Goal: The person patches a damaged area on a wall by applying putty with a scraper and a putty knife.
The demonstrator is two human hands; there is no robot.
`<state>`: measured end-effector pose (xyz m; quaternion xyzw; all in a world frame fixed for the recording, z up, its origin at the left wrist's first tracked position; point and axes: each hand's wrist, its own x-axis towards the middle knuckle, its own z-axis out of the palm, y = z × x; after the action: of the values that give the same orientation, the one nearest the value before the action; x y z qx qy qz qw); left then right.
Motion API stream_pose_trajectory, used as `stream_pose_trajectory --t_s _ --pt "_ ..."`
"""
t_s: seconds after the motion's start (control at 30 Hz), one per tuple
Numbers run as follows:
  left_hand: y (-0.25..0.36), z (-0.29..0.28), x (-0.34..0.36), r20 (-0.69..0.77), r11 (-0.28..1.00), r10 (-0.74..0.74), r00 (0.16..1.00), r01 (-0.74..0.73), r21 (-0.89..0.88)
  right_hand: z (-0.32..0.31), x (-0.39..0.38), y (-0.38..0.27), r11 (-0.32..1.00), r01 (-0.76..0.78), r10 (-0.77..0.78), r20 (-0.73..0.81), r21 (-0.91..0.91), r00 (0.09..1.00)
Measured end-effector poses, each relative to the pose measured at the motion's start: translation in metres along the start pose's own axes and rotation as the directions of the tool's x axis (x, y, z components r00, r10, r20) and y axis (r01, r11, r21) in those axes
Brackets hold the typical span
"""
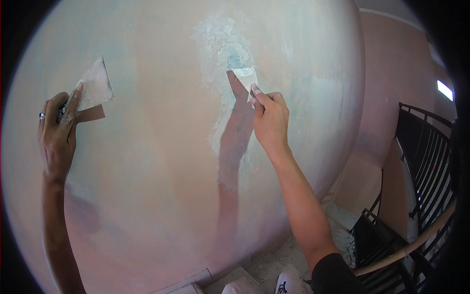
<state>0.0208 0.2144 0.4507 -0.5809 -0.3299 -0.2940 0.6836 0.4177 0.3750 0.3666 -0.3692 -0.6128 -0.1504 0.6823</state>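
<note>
My left hand [56,132], with a ring on one finger, grips a wide putty knife [97,85]. One finger lies along its whitish, smeared blade, which is held up at the left in front of the wall. At the middle right, my right hand [271,120] is closed round a smaller putty knife [247,81], its handle mostly hidden by the fingers. White paste coats that blade, and its upper edge meets the wall at the bottom of a rough white filler patch [213,46]. Damp-looking bluish filler shows just above the blade.
The pinkish wall [161,147] fills most of the view. Black stair railings [431,157] with a wooden handrail [406,250] run down the right side. Below are tiled steps [245,279] and my light-coloured shoes [290,280]. A small bright window [445,90] is at far right.
</note>
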Motion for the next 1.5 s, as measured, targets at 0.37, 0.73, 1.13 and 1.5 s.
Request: stream_pose_trajectory --t_s 0.37,0.73,1.13,1.5 --pt "0.003 0.004 0.001 -0.037 0.999 0.017 0.999 -0.016 0.034 0.034 -0.036 -0.026 0.993 -0.106 0.108 -0.042 0.052 0.993" --pt "0.010 -0.001 0.004 -0.054 0.999 0.045 0.998 -0.045 0.006 -0.001 -0.066 -0.041 0.992 -0.123 0.123 -0.029 0.010 0.992" --pt "0.011 0.005 0.001 -0.045 0.999 -0.015 0.999 0.013 -0.048 0.000 -0.006 -0.038 0.949 -0.307 0.305 0.040 0.072 0.952" --pt "0.011 0.003 -0.002 -0.030 1.000 -0.018 0.999 0.018 -0.023 -0.025 -0.019 -0.068 0.931 -0.365 0.361 0.110 0.025 0.926"
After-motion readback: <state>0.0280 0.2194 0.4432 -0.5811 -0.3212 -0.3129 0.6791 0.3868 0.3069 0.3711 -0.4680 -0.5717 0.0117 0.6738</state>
